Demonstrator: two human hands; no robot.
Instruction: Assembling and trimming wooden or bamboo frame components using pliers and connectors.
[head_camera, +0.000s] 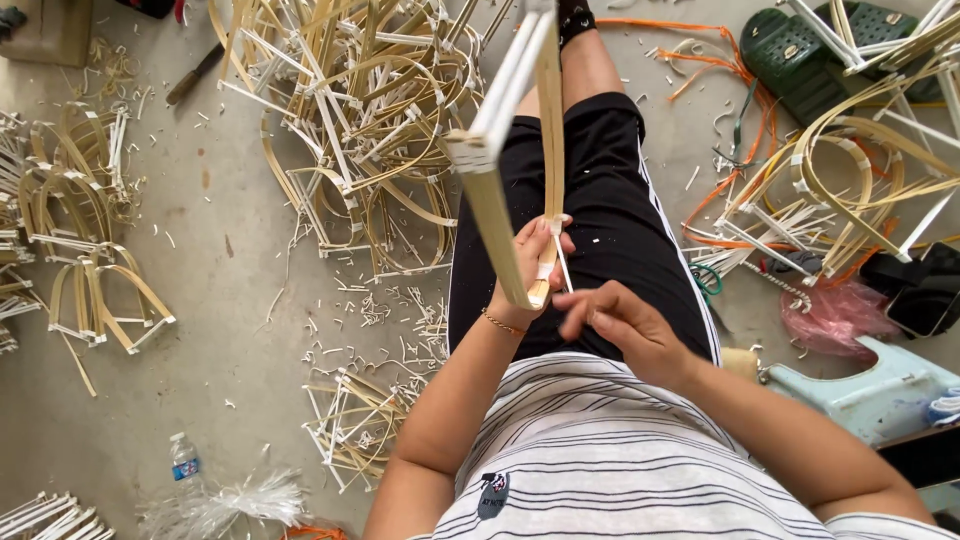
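We hold a bamboo frame up over our lap, its long strips rising toward the camera and folded at a corner bound with white strapping. Our left hand is clenched around the lower end of the strips, thumb pressed over the white band there — a grip that keeps the strips squeezed together so the joint stays flat. Held upright like this, that joint sits right in front of us, close enough to work on.

Our right hand sits just beside the left, fingers pinched on a thin white strip that runs up to the bound end. Whether the pinch is tight on it or only guiding it we cannot tell, since the fingers curl over the spot.

Around us the concrete floor carries the rest: a big tangle of bent bamboo pieces ahead of the knees, smaller stacks of finished arches off to the left, and a small bundle near our left elbow — all within reach of a seated worker. A water bottle lies lower left, a green sandal upper right, a pale blue stool at our right side.
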